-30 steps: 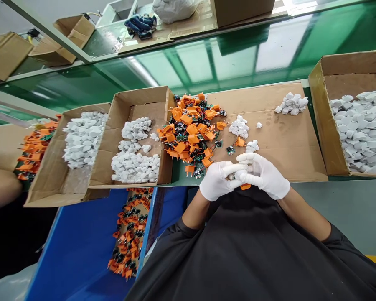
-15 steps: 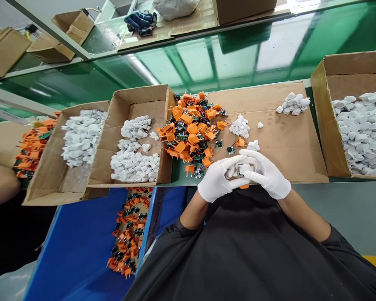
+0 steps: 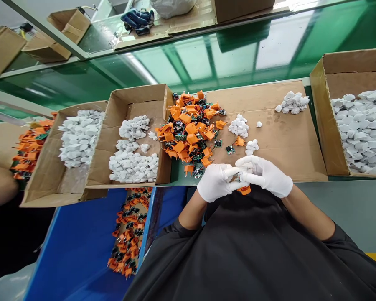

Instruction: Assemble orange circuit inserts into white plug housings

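1. You are bringing both gloved hands together just over the near edge of the cardboard sheet (image 3: 288, 146). Your left hand (image 3: 214, 183) is curling nearly closed, its fingertips pinching a small part (image 3: 238, 177); your right hand (image 3: 275, 179) is closing on it from the other side, fingers bent.
2. An orange plug (image 3: 245, 190) is hanging just below your fingertips, in front of that near edge. Whether it is joined to the small part, you cannot tell from here.
3. This piece is looking unfinished, I judge — both hands are working at it.
4. Much is apparently remaining: a large heap of orange plugs and boards (image 3: 191, 129) is lying along the sheet's left edge, and one loose plug (image 3: 240, 141) with a board (image 3: 230, 149) is sitting nearer you.
5. White pieces are lying in a pile (image 3: 238, 126) towards the left edge, a smaller pile (image 3: 252, 147) just beyond your fingers, and another (image 3: 292, 103) by the far right corner. More are filling part of the right-hand box (image 3: 320, 121).
6. No pile is showing clearly as finished work — how much is done, you cannot tell.
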`<state>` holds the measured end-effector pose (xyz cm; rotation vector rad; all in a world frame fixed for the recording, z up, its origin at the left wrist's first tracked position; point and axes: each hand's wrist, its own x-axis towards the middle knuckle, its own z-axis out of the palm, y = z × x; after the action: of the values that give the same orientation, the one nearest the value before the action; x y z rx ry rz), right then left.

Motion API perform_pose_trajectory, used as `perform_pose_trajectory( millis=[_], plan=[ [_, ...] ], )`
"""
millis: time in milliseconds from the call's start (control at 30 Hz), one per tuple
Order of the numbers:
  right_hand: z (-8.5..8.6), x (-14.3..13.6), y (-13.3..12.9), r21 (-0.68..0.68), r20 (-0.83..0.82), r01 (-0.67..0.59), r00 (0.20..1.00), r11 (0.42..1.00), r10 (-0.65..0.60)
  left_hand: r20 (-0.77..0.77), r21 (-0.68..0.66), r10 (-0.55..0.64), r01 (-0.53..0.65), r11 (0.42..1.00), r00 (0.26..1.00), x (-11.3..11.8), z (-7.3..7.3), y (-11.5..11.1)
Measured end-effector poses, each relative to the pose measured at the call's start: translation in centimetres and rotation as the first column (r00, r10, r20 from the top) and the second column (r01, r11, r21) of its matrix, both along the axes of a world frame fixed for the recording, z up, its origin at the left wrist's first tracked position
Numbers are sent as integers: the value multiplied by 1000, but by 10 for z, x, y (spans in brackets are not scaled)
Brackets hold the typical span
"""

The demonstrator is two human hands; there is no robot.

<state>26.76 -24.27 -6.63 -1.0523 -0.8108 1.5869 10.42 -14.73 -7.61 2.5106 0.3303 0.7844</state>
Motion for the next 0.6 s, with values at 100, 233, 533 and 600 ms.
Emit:
perform_pose_trajectory(
  millis=[100, 233, 533, 600],
  plan=[
    [0, 0, -2, 7, -20, -51, 999, 999, 51, -28, 17, 7, -6, 1000, 1000, 0, 1, -1],
    [-6, -3, -6, 10, 68, 5, 998, 1000, -5, -98, 76, 33, -26, 997, 995, -3, -3, -1],
    [-9, 2, -8, 28, 84, -58, 995, 998, 55, -123, 80, 42, -32, 996, 992, -4, -7, -5],
    [-8, 1, -7, 10, 134, -15, 991, 1000, 13, -95, 107, 55, -45, 993, 994, -3, -7, -6]
  ],
)
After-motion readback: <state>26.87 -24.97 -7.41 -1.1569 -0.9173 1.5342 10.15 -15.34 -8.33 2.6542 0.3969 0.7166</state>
